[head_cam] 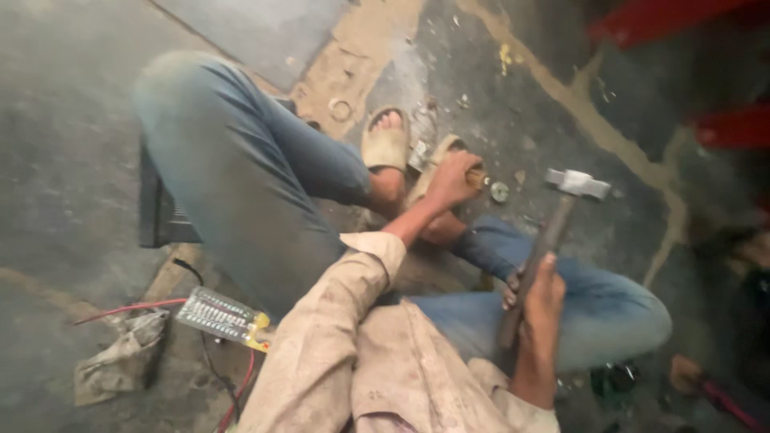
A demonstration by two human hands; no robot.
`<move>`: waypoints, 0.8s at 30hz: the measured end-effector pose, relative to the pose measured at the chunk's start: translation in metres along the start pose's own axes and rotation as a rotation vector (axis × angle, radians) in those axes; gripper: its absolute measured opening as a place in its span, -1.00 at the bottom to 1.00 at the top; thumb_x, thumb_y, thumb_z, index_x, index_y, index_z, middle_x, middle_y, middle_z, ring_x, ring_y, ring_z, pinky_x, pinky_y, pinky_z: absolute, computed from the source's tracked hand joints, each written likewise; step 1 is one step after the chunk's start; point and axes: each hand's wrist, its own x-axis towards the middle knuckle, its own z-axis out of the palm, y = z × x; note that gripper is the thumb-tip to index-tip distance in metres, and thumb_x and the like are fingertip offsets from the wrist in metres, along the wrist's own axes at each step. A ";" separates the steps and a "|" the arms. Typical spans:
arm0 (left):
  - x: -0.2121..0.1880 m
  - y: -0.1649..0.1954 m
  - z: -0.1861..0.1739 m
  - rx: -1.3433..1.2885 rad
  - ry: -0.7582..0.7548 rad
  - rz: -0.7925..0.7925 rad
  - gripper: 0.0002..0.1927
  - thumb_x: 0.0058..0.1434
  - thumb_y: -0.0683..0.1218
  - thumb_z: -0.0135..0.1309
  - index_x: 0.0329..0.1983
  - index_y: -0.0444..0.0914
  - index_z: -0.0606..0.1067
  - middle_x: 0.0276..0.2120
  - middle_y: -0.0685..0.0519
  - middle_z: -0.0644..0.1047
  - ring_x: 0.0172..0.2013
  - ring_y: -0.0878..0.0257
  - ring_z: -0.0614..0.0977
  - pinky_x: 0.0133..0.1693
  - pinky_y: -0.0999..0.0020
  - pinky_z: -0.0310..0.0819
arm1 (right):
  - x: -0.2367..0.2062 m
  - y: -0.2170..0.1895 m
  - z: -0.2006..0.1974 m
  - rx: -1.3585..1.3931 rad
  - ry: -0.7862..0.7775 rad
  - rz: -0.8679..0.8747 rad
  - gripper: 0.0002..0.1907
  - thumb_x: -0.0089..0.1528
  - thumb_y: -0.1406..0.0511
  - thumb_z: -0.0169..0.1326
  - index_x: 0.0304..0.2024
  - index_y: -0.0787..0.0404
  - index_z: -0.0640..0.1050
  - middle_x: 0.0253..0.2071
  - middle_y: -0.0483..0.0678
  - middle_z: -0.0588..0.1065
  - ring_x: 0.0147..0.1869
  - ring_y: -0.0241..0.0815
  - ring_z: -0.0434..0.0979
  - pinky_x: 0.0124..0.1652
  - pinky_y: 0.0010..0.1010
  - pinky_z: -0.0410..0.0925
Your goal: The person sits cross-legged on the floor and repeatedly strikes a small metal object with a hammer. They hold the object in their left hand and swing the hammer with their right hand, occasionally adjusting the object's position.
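My right hand (540,305) grips the wooden handle of a hammer (574,185), whose steel head is raised above the floor at the right. My left hand (451,178) is closed around a small brass-coloured part (479,177) held down near my sandalled feet (387,144). A small round metal piece (500,191) lies on the floor just right of that part. I sit with my jeans-clad legs (241,168) bent, knees apart.
A dirty concrete floor (72,120) surrounds me. A dark flat box (160,216) sits behind my left leg. A small circuit board with red and black wires (220,317) and a crumpled rag (120,357) lie at lower left. Red objects (730,124) stand at upper right.
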 end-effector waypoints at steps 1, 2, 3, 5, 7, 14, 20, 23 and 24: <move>-0.003 0.001 0.002 0.007 0.005 0.040 -0.62 -0.06 -0.10 0.26 -0.13 -0.25 0.55 -0.26 -0.11 0.54 -0.15 -0.10 0.56 -0.03 0.04 0.43 | -0.002 0.000 0.000 -0.029 -0.003 0.030 -0.39 0.40 -0.15 -0.25 -0.32 0.24 0.38 -0.60 -0.07 0.33 -0.69 -0.23 0.29 -0.66 -0.38 0.22; -0.004 0.000 0.003 0.023 0.016 0.091 -0.64 -0.04 -0.09 0.27 -0.14 -0.25 0.54 -0.26 -0.10 0.53 -0.15 -0.10 0.56 -0.01 0.02 0.41 | -0.004 0.002 0.003 -0.050 -0.016 0.050 -0.39 0.41 -0.15 -0.26 -0.32 0.25 0.39 -0.60 -0.07 0.33 -0.69 -0.23 0.30 -0.66 -0.38 0.22; -0.005 0.000 0.002 0.046 0.029 0.144 -0.65 -0.03 -0.09 0.28 -0.16 -0.24 0.54 -0.27 -0.09 0.53 -0.16 -0.09 0.55 0.02 0.00 0.40 | -0.006 0.006 0.008 -0.068 -0.035 0.067 -0.38 0.41 -0.14 -0.26 -0.31 0.25 0.40 -0.61 -0.06 0.32 -0.69 -0.23 0.30 -0.66 -0.38 0.21; -0.004 0.000 -0.002 0.033 0.008 0.018 -0.66 -0.02 -0.08 0.27 -0.16 -0.25 0.54 -0.26 -0.13 0.52 -0.14 -0.12 0.55 -0.03 0.04 0.42 | -0.008 0.014 0.018 -0.083 -0.064 0.118 -0.39 0.40 -0.14 -0.28 -0.31 0.24 0.40 -0.61 -0.06 0.32 -0.70 -0.23 0.28 -0.67 -0.38 0.20; -0.003 0.002 -0.006 0.027 0.008 -0.055 -0.67 0.00 -0.08 0.27 -0.17 -0.25 0.55 -0.26 -0.16 0.52 -0.13 -0.14 0.55 -0.05 0.06 0.43 | -0.010 0.019 0.025 -0.089 -0.093 0.154 -0.39 0.40 -0.14 -0.29 -0.31 0.23 0.40 -0.62 -0.06 0.32 -0.70 -0.24 0.28 -0.68 -0.38 0.20; -0.001 0.005 -0.002 0.078 0.037 0.000 -0.69 -0.03 -0.08 0.26 -0.20 -0.24 0.55 -0.26 -0.15 0.55 -0.12 -0.15 0.55 -0.01 0.03 0.41 | -0.015 0.013 0.027 -0.092 -0.115 0.152 -0.39 0.39 -0.15 -0.27 -0.31 0.23 0.39 -0.62 -0.07 0.32 -0.70 -0.25 0.28 -0.68 -0.39 0.20; 0.001 0.004 -0.003 0.062 0.033 -0.055 -0.66 0.00 -0.06 0.26 -0.16 -0.26 0.55 -0.25 -0.17 0.53 -0.13 -0.14 0.54 -0.06 0.04 0.42 | -0.012 0.013 0.027 -0.074 -0.098 0.088 -0.42 0.39 -0.12 -0.24 -0.31 0.24 0.41 -0.60 -0.07 0.34 -0.69 -0.25 0.29 -0.67 -0.39 0.20; 0.003 0.009 -0.006 0.084 0.007 -0.068 -0.68 0.01 -0.04 0.27 -0.19 -0.25 0.56 -0.28 -0.16 0.53 -0.15 -0.13 0.55 -0.07 0.04 0.43 | -0.020 -0.006 0.020 -0.090 -0.058 0.008 -0.45 0.41 -0.08 -0.20 -0.31 0.27 0.41 -0.59 -0.05 0.36 -0.66 -0.24 0.33 -0.65 -0.38 0.22; 0.004 0.010 -0.006 0.096 0.000 -0.062 -0.69 0.00 -0.04 0.28 -0.20 -0.24 0.56 -0.29 -0.16 0.53 -0.16 -0.12 0.55 -0.08 0.04 0.43 | -0.023 -0.017 0.014 -0.100 -0.046 -0.041 -0.46 0.42 -0.06 -0.18 -0.31 0.28 0.40 -0.59 -0.04 0.37 -0.65 -0.23 0.34 -0.64 -0.37 0.23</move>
